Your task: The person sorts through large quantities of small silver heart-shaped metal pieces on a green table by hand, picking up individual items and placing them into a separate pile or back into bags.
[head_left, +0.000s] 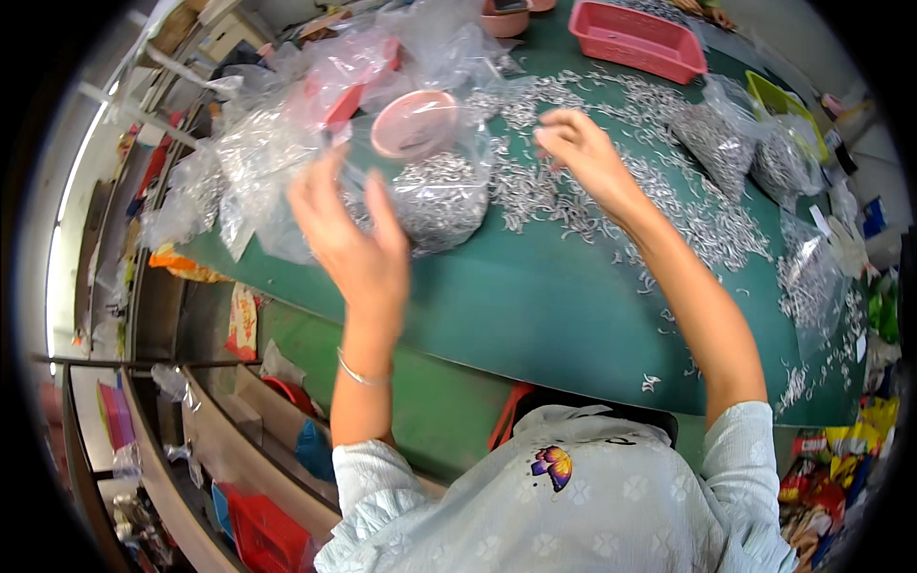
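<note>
My left hand (349, 229) is raised with its fingers spread apart, a little blurred. It is beside a clear plastic bag (468, 158) of small silver curved pieces (435, 205); whether it touches the bag is unclear. A round pink bowl (417, 124) sits at the mouth of this bag. Over the green table (516, 306), my right hand (585, 153) has thumb and fingers pinched together. Anything between those fingertips is too small to make out. Beneath and around the right hand spreads a loose pile of the same silver curved pieces (535, 186).
Several filled clear bags (263, 143) crowd the table's left end. A pink rectangular basket (638, 43) is at the far side. Filled bags (716, 138) and a yellow-green basket (783, 105) stand at the right. Wooden shelving (258, 449) with a red bin (272, 530) is at lower left.
</note>
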The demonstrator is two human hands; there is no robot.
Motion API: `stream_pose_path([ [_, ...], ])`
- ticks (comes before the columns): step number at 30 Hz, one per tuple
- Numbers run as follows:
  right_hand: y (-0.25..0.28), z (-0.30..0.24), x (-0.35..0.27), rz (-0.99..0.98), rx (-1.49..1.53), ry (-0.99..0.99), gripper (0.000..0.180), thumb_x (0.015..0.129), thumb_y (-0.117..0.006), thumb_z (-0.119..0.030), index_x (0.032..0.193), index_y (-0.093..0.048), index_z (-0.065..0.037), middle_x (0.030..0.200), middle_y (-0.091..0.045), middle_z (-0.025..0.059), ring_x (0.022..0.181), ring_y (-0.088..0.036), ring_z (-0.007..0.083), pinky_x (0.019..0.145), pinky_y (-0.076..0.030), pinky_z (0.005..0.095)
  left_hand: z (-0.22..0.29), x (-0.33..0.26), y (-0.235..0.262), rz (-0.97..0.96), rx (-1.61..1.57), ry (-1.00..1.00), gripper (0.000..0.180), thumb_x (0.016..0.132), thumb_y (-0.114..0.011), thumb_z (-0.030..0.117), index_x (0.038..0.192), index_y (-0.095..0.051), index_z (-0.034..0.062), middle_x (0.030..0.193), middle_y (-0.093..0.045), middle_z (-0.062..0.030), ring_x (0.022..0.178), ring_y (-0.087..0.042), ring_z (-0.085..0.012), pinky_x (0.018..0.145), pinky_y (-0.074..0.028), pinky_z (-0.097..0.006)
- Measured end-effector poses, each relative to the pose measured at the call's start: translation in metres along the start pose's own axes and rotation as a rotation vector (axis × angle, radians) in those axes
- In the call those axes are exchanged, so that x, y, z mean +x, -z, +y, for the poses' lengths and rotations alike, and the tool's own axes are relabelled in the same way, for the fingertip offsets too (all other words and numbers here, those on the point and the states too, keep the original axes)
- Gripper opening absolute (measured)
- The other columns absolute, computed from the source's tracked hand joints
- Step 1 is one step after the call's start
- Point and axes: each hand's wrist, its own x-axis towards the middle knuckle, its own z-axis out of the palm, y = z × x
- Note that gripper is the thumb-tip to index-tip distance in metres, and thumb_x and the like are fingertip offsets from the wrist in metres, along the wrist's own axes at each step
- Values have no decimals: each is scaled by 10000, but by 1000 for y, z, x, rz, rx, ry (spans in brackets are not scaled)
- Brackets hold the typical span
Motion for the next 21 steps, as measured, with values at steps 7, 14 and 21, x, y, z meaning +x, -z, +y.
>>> stream_pose_path([
  [7,90,85,-94,89,-1235,-123,737,820,-698,-525,1414,-472,-151,1435,-399,286,1362,-307,491,1089,-262,602,39,-117,-131,-720,-325,78,517,906,-643,176,1346,-467,-31,1442,-390,-273,1343,-366,-450,1107,-328,-512],
  [14,72,108,-114,-35,-1175,-84,684,880,-582,-575,1426,-474,-177,1535,-301,226,1436,-211,458,1161,-148,593,44,-131,-181,-884,-32,38,548,960,-541,406,1373,-498,49,1439,-434,-228,1353,-334,-467,1093,-278,-596],
  [21,117,22,-206,-48,-940,30,370,843,-699,-152,1203,-634,-98,1365,-509,106,1311,-412,335,1097,-302,479,55,-146,-110,-807,-220,-57,502,934,-613,220,1376,-480,22,1456,-394,-217,1395,-269,-471,1130,-220,-602],
])
